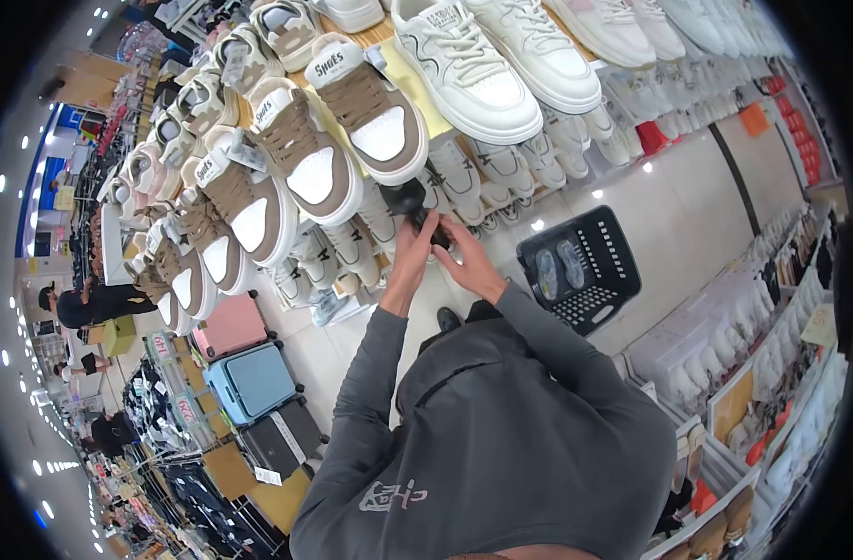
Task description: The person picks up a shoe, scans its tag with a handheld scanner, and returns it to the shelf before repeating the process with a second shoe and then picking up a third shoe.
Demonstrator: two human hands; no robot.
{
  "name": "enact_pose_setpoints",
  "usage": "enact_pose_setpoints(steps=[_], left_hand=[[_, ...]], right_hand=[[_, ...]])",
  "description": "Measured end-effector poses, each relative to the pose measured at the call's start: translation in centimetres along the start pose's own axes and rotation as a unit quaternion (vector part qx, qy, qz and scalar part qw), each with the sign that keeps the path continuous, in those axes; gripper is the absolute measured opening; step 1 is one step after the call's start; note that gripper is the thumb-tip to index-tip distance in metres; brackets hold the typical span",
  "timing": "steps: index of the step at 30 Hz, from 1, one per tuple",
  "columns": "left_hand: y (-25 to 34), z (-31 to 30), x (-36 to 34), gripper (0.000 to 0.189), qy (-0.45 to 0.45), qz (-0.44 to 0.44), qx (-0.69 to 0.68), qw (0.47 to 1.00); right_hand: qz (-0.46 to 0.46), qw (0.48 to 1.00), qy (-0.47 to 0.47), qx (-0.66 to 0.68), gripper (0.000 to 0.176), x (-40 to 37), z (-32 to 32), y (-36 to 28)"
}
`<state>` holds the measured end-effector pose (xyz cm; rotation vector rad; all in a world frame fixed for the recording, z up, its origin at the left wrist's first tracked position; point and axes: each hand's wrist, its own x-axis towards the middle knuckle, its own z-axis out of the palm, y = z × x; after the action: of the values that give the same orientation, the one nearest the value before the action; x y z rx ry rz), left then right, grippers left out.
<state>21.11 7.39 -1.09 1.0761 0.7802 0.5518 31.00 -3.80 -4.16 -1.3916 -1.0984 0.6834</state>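
My left hand (411,257) is closed round a black, short-handled object with a rounded head (404,198). My right hand (471,263) has its fingers bent against the lower end of the same object, so both hands are on it. What kind of object it is I cannot tell. Its rounded head points toward the display, just under the toe of a brown-and-white sneaker (375,117). Another brown-and-white sneaker (310,159) stands to its left, and a large white sneaker (478,79) to its right, on the same shelf.
Below the top shelf, more white shoes (459,177) hang or stand in rows. A black basket (606,257) with clear-soled shoes inside rests on the floor at my right. Pink (230,327) and blue suitcases (254,381) stand at my left. Shoe racks (725,373) line the right side.
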Motion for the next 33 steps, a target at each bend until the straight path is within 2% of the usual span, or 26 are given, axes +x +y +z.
enact_pose_setpoints(steps=[5,13,16,17,20,21,24,28,30,33], left_hand=[[-2.2,-0.8,-4.1,0.031,-0.007,-0.015,-0.051,0.999],[-5.3,-2.4,-11.7,0.015,0.031,-0.05,-0.122,0.991],[-5.8,-2.5,-14.3,0.013,0.036,-0.07,-0.108,0.991],[-6.2,-2.9,-15.0,0.012,0.033,-0.073,-0.102,0.992],[-6.1,-3.5,-16.6,0.01,0.027,-0.071,-0.077,0.994],[-6.0,-3.8,-16.9,0.01,0.023,-0.074,-0.064,0.995],[-5.9,-4.5,-17.7,0.01,0.022,-0.075,-0.062,0.995],[-5.5,-5.7,-18.4,0.01,0.004,-0.04,-0.031,0.999],[-6.2,-6.4,-18.7,0.01,0.001,-0.024,-0.014,1.0],[-5.7,-7.1,-19.4,0.013,0.003,-0.024,-0.048,0.999]], right_hand=[[0.078,0.994,0.015,0.075,0.03,-4.5,-1.8,-1.5],[0.163,0.983,0.081,-0.032,0.022,-10.5,-3.9,-0.5],[0.094,0.968,0.125,-0.195,0.026,-12.2,-4.8,1.0],[0.079,0.959,0.137,-0.233,0.034,-12.9,-5.0,1.0],[0.079,0.91,0.155,-0.377,0.043,-15.2,-5.7,3.3],[0.118,0.906,0.125,-0.387,0.052,-16.6,-6.2,5.2],[0.233,0.894,0.082,-0.372,0.059,-19.1,-6.5,7.6],[0.287,0.879,0.078,-0.372,0.064,-20.7,-6.7,9.6],[0.27,0.885,0.105,-0.364,0.063,-22.0,-7.1,11.8],[0.295,0.872,0.119,-0.371,0.056,-23.6,-8.1,15.0]])
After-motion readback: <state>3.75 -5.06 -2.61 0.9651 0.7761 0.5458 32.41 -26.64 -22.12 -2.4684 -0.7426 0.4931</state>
